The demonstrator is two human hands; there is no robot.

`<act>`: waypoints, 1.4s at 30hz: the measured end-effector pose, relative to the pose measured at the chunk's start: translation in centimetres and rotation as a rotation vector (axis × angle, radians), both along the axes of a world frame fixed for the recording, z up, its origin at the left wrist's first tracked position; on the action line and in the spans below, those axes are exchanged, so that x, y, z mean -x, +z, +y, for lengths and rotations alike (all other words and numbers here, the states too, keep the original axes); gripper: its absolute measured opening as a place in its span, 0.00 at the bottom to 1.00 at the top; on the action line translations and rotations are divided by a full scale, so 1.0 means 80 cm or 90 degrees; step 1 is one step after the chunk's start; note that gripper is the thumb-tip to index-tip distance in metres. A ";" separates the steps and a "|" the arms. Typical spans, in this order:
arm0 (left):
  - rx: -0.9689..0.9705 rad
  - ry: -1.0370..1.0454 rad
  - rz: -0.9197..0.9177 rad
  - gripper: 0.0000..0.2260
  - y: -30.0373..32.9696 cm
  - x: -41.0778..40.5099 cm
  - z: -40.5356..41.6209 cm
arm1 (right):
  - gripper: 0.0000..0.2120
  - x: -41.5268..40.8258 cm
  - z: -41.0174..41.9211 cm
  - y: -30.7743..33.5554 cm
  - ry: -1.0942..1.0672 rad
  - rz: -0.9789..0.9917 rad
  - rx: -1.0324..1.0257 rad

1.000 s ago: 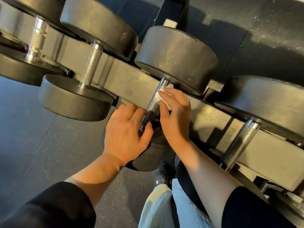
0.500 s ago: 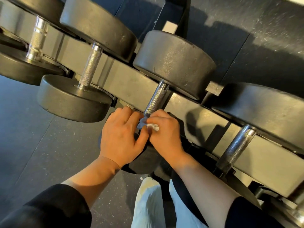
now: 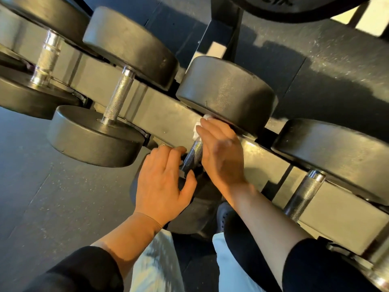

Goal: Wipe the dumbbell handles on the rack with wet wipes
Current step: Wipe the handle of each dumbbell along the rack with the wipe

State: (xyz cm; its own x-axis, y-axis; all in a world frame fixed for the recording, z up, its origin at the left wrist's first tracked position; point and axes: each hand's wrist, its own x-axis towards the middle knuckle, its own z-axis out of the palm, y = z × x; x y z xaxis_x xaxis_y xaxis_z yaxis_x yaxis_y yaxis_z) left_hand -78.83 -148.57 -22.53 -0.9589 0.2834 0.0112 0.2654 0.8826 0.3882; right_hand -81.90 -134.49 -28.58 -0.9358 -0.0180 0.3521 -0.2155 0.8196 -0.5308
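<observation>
A black dumbbell (image 3: 227,93) lies across the rack rail (image 3: 164,114), its knurled steel handle (image 3: 192,154) running toward me. My right hand (image 3: 221,152) curls round the far end of that handle with a white wet wipe (image 3: 199,127) bunched under its fingers, close to the far weight head. My left hand (image 3: 164,184) rests on the near weight head, fingers loosely bent beside the handle's near end, thumb spread toward it. The near head is mostly hidden under my left hand.
More dumbbells sit on the rack: one to the left (image 3: 117,98), another at far left (image 3: 45,60), one to the right (image 3: 303,192). Dark rubber floor (image 3: 52,197) lies below. My pale trousers (image 3: 155,264) and a dark shoe (image 3: 224,216) show beneath the rack.
My right hand slid the wipe from the near end of the handle up to the far end by the weight head. The left hand stayed on the near head.
</observation>
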 end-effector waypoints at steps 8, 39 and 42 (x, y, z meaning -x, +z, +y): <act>-0.195 0.049 0.012 0.16 -0.006 0.005 -0.014 | 0.11 -0.015 -0.009 0.016 0.025 -0.057 -0.067; -0.343 -0.086 -0.173 0.18 -0.070 0.061 -0.088 | 0.17 0.008 -0.069 0.052 0.068 -0.332 -0.425; -0.361 -0.090 -0.177 0.19 -0.069 0.061 -0.089 | 0.19 -0.002 -0.063 0.052 0.095 -0.354 -0.352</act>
State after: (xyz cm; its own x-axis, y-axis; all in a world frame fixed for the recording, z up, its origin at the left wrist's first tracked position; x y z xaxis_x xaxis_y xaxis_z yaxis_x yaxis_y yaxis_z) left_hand -83.71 -155.70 -28.01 -0.9017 0.4297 -0.0469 0.1861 0.4838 0.8551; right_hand -81.75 -139.55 -24.43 -0.9454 -0.1925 -0.2629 -0.1666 0.9790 -0.1178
